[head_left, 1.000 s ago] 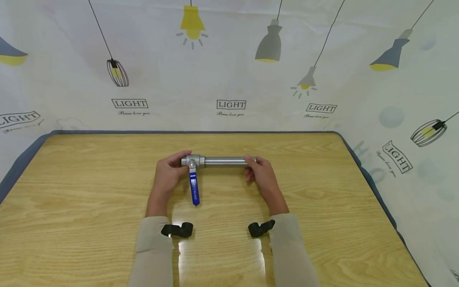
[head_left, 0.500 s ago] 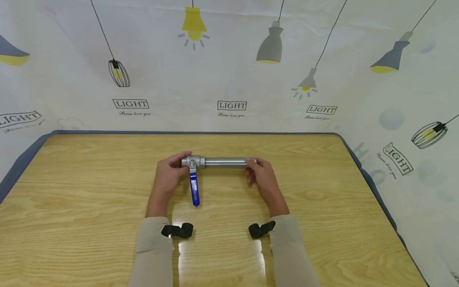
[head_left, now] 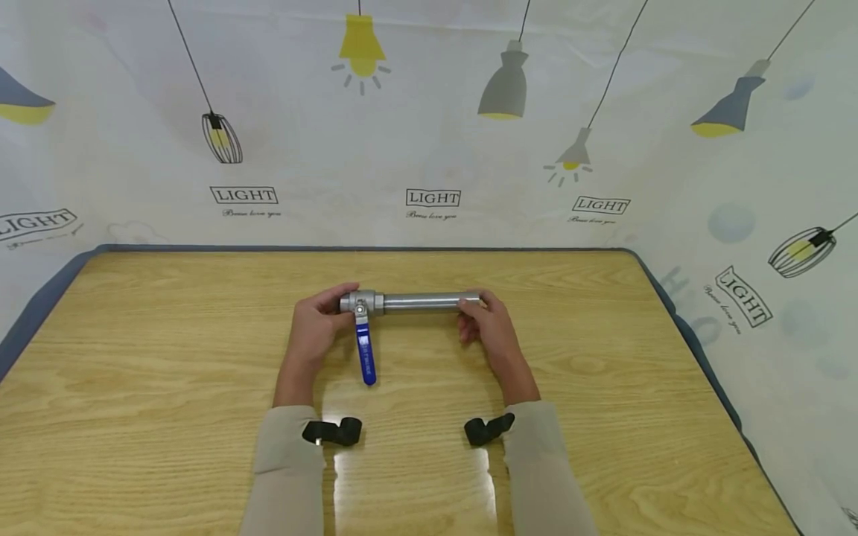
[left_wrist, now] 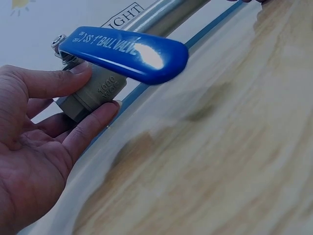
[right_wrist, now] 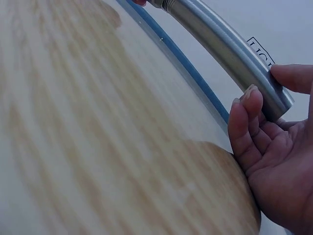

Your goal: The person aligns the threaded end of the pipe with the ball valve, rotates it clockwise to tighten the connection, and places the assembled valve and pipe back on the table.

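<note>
A steel ball valve (head_left: 367, 301) with a blue lever handle (head_left: 366, 351) is joined to a straight metal pipe (head_left: 422, 301). My left hand (head_left: 313, 327) grips the valve body at its left end, thumb on the near side; the left wrist view shows "BALL VALVE" on the handle (left_wrist: 122, 51). At the other end, my right hand (head_left: 491, 327) holds the pipe between thumb and fingers. Its open tip shows beside the thumb in the right wrist view, where the pipe (right_wrist: 230, 51) slants up and away. The handle points toward me, square to the pipe.
Beneath the hands lies a wood-grain table (head_left: 415, 461) with a dark blue edge strip. A pale wall sheet (head_left: 308, 134) printed with lamps stands behind and at both sides. Black camera mounts (head_left: 333, 430) sit on both sleeves.
My right thumb and fingers have shifted on the pipe, baring more of its right tip. The blue handle's end has swung slightly right. My left hand stays nearly in place.
</note>
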The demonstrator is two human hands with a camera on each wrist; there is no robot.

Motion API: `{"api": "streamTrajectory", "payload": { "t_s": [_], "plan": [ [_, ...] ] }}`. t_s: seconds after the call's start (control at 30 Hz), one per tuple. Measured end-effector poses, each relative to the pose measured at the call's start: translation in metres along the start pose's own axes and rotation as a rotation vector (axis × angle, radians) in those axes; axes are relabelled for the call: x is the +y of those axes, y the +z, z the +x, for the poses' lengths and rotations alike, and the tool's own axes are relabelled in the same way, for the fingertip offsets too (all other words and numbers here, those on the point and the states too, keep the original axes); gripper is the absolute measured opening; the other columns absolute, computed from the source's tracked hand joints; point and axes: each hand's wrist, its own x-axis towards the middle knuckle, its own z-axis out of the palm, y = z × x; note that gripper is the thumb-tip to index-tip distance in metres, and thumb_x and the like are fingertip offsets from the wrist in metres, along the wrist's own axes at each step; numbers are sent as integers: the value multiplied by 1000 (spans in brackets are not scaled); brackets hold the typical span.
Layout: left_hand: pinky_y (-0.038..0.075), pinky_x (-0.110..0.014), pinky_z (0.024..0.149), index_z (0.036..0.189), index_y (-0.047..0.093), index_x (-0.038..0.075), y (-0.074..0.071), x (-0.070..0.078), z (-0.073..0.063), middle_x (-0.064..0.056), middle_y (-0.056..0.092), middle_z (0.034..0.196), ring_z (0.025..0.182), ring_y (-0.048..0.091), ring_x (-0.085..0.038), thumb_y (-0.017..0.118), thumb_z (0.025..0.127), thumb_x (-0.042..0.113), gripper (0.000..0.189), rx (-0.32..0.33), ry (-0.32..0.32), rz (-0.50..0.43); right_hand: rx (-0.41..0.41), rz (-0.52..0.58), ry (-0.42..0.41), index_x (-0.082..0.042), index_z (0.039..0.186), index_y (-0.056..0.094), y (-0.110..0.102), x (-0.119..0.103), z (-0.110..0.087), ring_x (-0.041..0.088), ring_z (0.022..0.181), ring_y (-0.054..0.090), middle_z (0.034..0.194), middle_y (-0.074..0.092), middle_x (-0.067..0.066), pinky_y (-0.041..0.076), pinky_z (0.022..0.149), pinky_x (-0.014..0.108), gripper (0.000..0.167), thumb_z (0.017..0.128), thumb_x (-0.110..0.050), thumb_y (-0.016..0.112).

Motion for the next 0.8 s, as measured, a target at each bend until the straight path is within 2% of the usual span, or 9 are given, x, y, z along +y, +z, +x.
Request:
{"api": "streamTrajectory", "payload": {
  "t_s": [0.1,0.37,0.7,0.8],
  "plan": [
    [49,-18,87,128,63,1,-1,0,0,-17,62,127,110,58,-15,65,79,-12,51,2,-1,1,-1,-2,0,-2,104,54,0,1,0,14,49,50,67,57,5,46,49,26,22,97,-23,59],
    [48,-19,90,127,63,2,-2,-1,-1,-15,62,128,114,57,-17,65,79,-11,51,11,-4,5,13,-69,4,0,91,54,-1,4,3,13,48,50,66,57,5,47,49,25,36,96,-36,60],
    [49,-17,86,127,62,-2,0,-2,1,-19,62,126,107,59,-11,65,78,-13,51,-1,5,-6,12,-13,18,-1,109,56,1,1,1,13,50,53,68,58,6,49,51,27,28,96,-26,60],
    [49,-17,86,128,61,-2,0,-1,1,-19,62,126,106,59,-11,65,78,-13,51,4,5,-7,11,-14,18,-1,108,56,1,0,1,13,50,52,68,58,6,49,51,27,27,97,-26,60]
  ]
}}
